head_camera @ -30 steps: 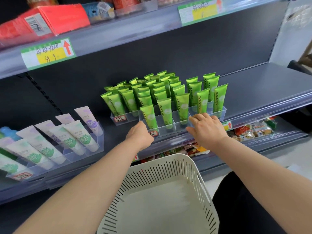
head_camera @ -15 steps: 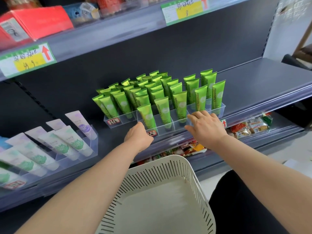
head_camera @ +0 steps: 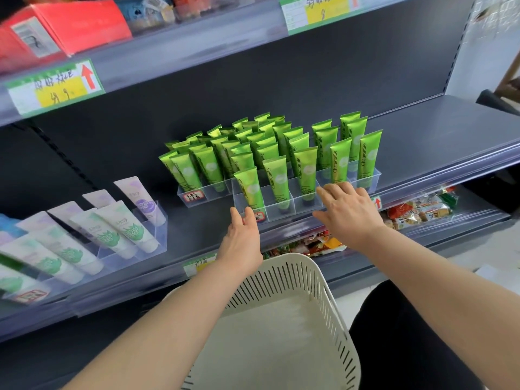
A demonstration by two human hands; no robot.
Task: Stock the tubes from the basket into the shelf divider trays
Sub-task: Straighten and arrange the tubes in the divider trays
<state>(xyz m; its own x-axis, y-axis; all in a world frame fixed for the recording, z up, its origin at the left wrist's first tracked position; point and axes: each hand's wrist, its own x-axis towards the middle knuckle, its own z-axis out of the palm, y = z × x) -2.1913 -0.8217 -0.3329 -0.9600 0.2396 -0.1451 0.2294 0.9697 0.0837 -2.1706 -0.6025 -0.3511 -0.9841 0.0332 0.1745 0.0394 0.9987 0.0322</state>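
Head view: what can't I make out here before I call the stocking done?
All in the head view:
- Basket: near end cut off by the bottom edge, so leftover tubes there cannot be ruled out.
- Rear green tubes: hidden behind front rows; count unclear.
- Tray label: partly covered by left hand.
- White tubes at far left: motion-blurred, print unreadable.

Both arms stretch forward, the left hand [head_camera: 242, 235] and right hand [head_camera: 349, 211] palm-down, fingers loosely extended.
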